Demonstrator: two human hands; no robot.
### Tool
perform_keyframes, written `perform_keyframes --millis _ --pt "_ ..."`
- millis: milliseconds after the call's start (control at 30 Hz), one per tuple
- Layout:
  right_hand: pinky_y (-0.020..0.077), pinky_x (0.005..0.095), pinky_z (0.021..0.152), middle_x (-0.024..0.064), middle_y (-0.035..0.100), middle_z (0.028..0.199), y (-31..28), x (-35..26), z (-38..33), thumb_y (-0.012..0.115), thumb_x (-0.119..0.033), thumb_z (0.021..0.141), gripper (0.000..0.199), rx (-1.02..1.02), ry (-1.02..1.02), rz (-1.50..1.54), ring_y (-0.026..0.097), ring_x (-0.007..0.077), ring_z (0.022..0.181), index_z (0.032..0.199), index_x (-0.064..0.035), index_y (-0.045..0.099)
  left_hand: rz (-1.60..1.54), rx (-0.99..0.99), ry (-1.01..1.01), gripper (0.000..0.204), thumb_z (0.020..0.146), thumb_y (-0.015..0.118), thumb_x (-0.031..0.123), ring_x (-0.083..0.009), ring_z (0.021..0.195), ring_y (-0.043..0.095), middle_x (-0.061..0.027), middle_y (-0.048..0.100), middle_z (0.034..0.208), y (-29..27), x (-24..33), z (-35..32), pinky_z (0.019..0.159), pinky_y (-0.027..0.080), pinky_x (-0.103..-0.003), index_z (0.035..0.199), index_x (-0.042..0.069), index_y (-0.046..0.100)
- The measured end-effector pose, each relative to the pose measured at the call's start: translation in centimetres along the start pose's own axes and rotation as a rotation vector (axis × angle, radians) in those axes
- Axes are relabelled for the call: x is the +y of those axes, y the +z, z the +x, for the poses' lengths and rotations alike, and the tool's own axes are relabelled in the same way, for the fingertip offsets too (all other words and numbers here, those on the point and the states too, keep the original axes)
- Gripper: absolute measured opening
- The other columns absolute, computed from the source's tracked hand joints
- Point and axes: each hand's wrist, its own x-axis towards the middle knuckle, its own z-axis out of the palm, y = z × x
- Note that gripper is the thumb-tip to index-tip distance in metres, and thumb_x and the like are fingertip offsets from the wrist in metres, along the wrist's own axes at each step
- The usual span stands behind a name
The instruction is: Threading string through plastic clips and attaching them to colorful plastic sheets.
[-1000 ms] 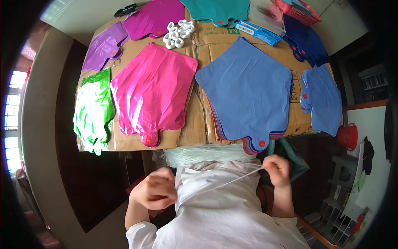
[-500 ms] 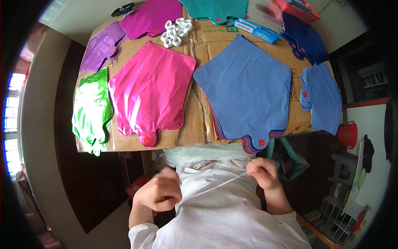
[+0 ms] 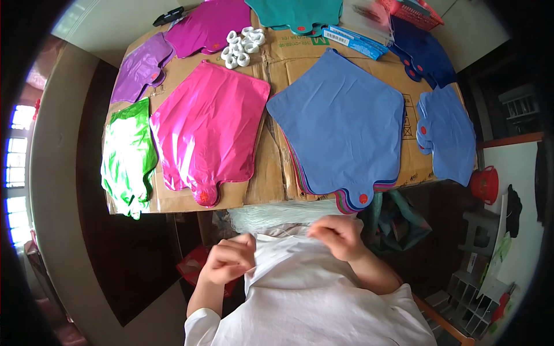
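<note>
Pale stringy bundle (image 3: 283, 214) lies just beyond both hands.

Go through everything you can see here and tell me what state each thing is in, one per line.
Pink balloon: deflated, flat on cardboard.
Green balloon: deflated, crinkled, at the table's left edge.
Blue balloon stack: flat, piled, valves overhanging the edge.
Purple balloon: deflated, flat.
White rings: loose, in a heap.
Red basket: only partly in view.
Left hand: closed, fingers curled at the chest.
Right hand: closed, pinching; what it holds is unclear.
</note>
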Motion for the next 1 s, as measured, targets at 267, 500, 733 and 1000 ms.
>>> perform_keyframes --millis 267,500,733,1000 --pt "0.0459 0.0311 0.054 0.0077 0.063 0.071 2.2 -0.5 0.5 0.062 -0.006 0.077 0.004 -0.350 -0.074 -0.059 0.061 0.0207 0.061 0.081 -0.0053 0.064 0.991 0.055 -0.047 0.013 0.065 0.061 0.001 -0.0203 0.067 0.046 -0.0041 0.062 0.074 0.6 0.7 0.7 0.068 0.037 -0.032 0.076 0.006 0.064" --pt "0.0456 0.0308 0.053 0.0063 0.061 0.069 3.8 2.1 1.3 0.061 -0.009 0.082 0.006 -0.259 -0.257 -0.401 0.060 0.0210 0.058 0.079 -0.0032 0.061 -0.355 0.457 0.012 0.018 0.079 0.060 0.009 -0.0224 0.076 0.048 -0.0141 0.066 0.087 2.2 -0.9 -0.7 0.068 0.040 -0.037 0.092 -0.002 0.066" --pt "0.0447 0.0322 0.052 0.0069 0.059 0.066 3.2 0.7 2.5 0.062 -0.008 0.081 0.004 -0.202 -0.298 -0.294 0.058 0.0243 0.058 0.080 -0.0046 0.060 -0.013 -0.052 0.019 0.011 0.078 0.058 0.010 -0.0217 0.064 0.047 -0.0097 0.064 0.071 0.7 0.7 0.2 0.065 0.039 -0.034 0.072 0.002 0.062" --pt "0.0445 0.0320 0.055 0.0071 0.060 0.071 3.3 -0.8 1.6 0.057 -0.007 0.084 0.005 -0.271 -0.263 -0.166 0.059 0.0226 0.062 0.081 -0.0035 0.060 1.022 0.022 -0.013 0.018 0.062 0.067 0.004 -0.0216 0.070 0.050 -0.0018 0.061 0.074 1.2 1.6 0.8 0.066 0.038 -0.032 0.079 0.007 0.064"
